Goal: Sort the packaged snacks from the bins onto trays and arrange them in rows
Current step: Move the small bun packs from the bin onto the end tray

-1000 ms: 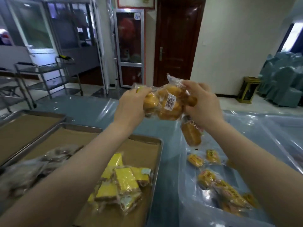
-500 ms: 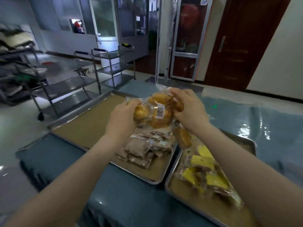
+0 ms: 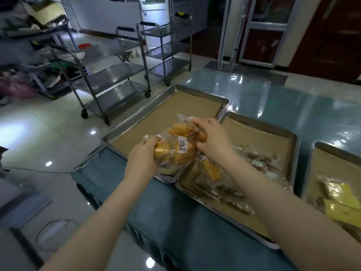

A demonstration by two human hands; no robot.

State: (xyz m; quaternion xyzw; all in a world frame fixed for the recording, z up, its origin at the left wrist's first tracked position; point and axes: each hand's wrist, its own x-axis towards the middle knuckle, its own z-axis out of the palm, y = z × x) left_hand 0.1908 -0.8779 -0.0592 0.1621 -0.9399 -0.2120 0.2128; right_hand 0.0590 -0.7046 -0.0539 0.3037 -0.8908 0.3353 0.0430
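Observation:
Both hands hold a bunch of clear-wrapped golden bun packets (image 3: pixel 180 147) above the near corner of the left metal tray (image 3: pixel 136 122), which is lined with brown paper and bare. My left hand (image 3: pixel 143 159) grips the bunch from the left, my right hand (image 3: pixel 212 140) from the right. One more bun packet (image 3: pixel 211 170) dangles below my right hand. The middle tray (image 3: pixel 259 126) holds brown wrapped snacks (image 3: pixel 261 161). The right tray (image 3: pixel 332 151) holds yellow wrapped snacks (image 3: pixel 343 204).
The trays stand on a table with a blue cloth (image 3: pixel 172 208) under glossy plastic. Steel trolleys (image 3: pixel 109 75) stand on the tiled floor to the left. A door (image 3: pixel 259 36) is behind. A white cable (image 3: pixel 48 231) lies on the floor.
My view has swung left from the bin to the trays. Both hands carried the bun packets leftward and lower, now over the bare left tray.

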